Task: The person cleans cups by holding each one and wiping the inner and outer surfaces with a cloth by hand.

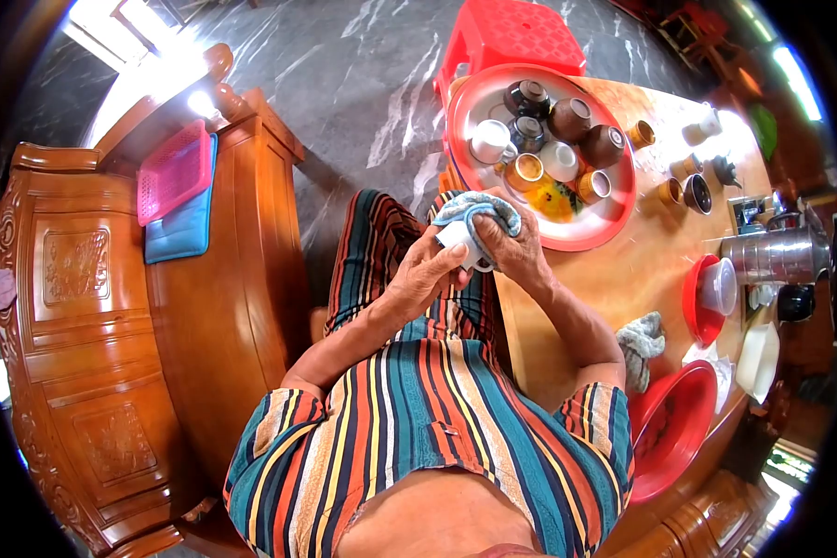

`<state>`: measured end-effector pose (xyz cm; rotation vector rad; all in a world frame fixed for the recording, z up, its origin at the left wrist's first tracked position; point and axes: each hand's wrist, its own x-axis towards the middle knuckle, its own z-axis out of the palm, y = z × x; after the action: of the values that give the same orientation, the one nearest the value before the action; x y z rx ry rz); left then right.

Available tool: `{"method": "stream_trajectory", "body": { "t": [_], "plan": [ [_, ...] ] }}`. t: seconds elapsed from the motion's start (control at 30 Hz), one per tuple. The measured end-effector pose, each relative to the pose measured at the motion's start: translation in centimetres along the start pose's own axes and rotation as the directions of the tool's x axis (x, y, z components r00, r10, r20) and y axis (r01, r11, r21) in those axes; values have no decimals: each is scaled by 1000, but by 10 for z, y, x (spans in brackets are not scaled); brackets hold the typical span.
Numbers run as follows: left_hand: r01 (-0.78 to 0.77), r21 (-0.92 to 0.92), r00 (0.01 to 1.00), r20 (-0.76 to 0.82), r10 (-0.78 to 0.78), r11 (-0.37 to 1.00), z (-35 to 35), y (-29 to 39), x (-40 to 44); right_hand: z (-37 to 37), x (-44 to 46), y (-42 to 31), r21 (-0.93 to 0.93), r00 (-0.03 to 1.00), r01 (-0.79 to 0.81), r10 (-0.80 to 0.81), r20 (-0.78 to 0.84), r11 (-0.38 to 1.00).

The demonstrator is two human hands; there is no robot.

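Observation:
A white mug (459, 247) is in my left hand (425, 267), held in front of my lap with the fingers wrapped round it. My right hand (515, 244) grips a blue-grey cloth (482, 210) and presses it against the mug's upper part. The cloth covers part of the mug, so its rim is partly hidden. Just beyond my hands is a red-rimmed round tray (614, 216) on the table. On it stand several cups, among them a white cup (490, 141), a brown cup (569, 119) and a black cup (527, 97).
The wooden table (567, 307) also holds small brown cups (670, 192), a steel pot (774, 255), a red basin (671, 437) and a crumpled cloth (640, 346). A red stool (516, 35) stands behind the tray. To the left, a wooden bench (223, 251) carries a pink basket (174, 172).

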<state>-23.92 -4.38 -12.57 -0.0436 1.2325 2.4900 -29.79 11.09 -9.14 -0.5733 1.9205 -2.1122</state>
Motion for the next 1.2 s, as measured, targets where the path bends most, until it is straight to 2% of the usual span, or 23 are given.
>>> {"method": "stream_trajectory", "body": {
  "t": [0.03, 0.1, 0.17, 0.23, 0.3, 0.37, 0.43, 0.5, 0.53, 0.57, 0.63, 0.7, 0.77, 0.8, 0.87, 0.9, 0.97, 1.0, 1.07, 1.2],
  "plan": [
    [1, 0, 1000, 0, -1, 1000, 0, 2, 0, -5, 0, 8, 1, 1000, 0, 0, 0, 1000],
    [174, -264, 984, 89, -156, 949, -1, 6, 1, -10, 4, 22, -124, 993, -48, 35, -109, 991],
    [227, -324, 974, 72, -215, 918, -3, 9, 0, -7, 1, 16, -90, 997, -63, 58, -52, 994],
    [307, -475, 942, 275, -192, 825, -8, 10, 5, -6, 1, 13, -59, 1000, 28, -28, 1, 998],
    [317, -490, 942, 264, -208, 812, -9, 11, 5, -6, -3, 7, -49, 998, -18, 21, 53, 999],
    [330, -555, 939, 277, -204, 764, -10, 10, 6, -2, -4, 6, 10, 984, 144, -144, 108, 990],
    [308, -583, 949, 245, -199, 752, -11, 9, 6, -3, -3, 10, 51, 973, 159, -166, 164, 986],
    [268, -618, 963, 178, -200, 739, -11, 11, 5, -5, -1, 9, -128, 937, 267, -226, 266, 955],
    [241, -576, 970, 128, -206, 781, -9, 12, 4, -6, 1, 10, -229, 922, 328, -258, 288, 917],
    [242, -577, 970, 127, -207, 780, -9, 11, 4, -7, 0, 10, -229, 923, 326, -256, 288, 917],
    [235, -470, 967, 24, -255, 851, -11, 6, 5, -9, -1, 11, -380, 907, 379, -257, 333, 844],
    [256, -466, 966, 79, -248, 847, -14, 4, 5, -9, -2, 12, -373, 915, 366, -257, 311, 852],
    [231, -477, 972, 77, -222, 848, -7, 10, 4, -11, -1, 16, -201, 923, 315, -250, 293, 927],
    [230, -478, 972, 77, -221, 848, -7, 9, 4, -10, 0, 17, -201, 923, 315, -250, 294, 928],
    [228, -488, 974, 110, -200, 842, -7, 6, 4, -8, 0, 18, -31, 945, 218, -203, 257, 975],
    [229, -488, 973, 110, -200, 842, -5, 7, 3, -8, 0, 17, -32, 945, 218, -203, 256, 975],
    [214, -513, 976, 82, -200, 831, 0, 11, 1, -10, 0, 17, 86, 953, 124, -143, 269, 989],
    [214, -513, 976, 83, -201, 831, -3, 10, 2, -12, -1, 15, 86, 953, 123, -142, 268, 989],
    [263, -518, 961, 212, -175, 814, -12, 8, 3, -14, -1, 9, 170, 943, -24, -34, 330, 985],
    [294, -525, 946, 277, -167, 799, -14, 7, 0, -13, 0, 3, 129, 932, -76, 25, 362, 989]
  ]
}}
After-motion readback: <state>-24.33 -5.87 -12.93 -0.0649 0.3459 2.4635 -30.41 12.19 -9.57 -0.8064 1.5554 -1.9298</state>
